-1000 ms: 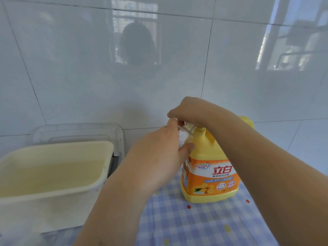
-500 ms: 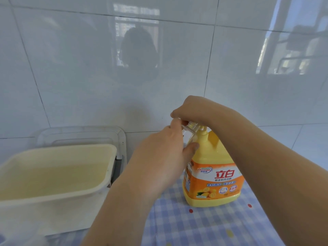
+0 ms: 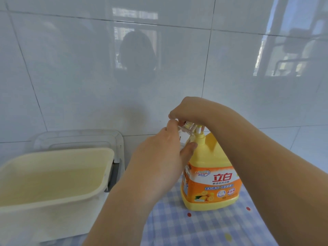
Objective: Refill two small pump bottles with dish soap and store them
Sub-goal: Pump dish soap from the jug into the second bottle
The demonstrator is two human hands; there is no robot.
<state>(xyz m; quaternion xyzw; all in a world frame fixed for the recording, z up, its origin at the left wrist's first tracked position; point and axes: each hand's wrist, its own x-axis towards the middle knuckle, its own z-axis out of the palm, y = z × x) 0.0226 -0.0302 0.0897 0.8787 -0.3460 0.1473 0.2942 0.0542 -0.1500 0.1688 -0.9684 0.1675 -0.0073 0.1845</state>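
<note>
Grips a small clear bottle (image 3: pixel 184 133) in the left hand (image 3: pixel 159 162), thumb and fingers curled round its body, with the bottle raised off the counter (image 3: pixel 195 228) and tilted. Holds its open top right under the right hand, just beside the yellow pump (image 3: pixel 200 137) of a large dish soap jug (image 3: pixel 211 183). Hides most of the bottle behind the left palm, so cannot tell how full it is. Closes the right hand (image 3: pixel 191 110) over the head of the pump from above, fingers curled down around it and the forearm crossing over the jug's shoulder. Cannot tell whether the spout touches the bottle's rim.

Below the hands, the jug upright on a blue-and-white checked cloth (image 3: pixel 168 233) with coloured dots, orange label facing forward. To the left, well apart from the jug, a cream plastic tub (image 3: pixel 53 201) on the same counter. Behind the tub, a clear plastic container (image 3: pixel 79 137) against the glossy white tiled wall (image 3: pixel 71 86).
</note>
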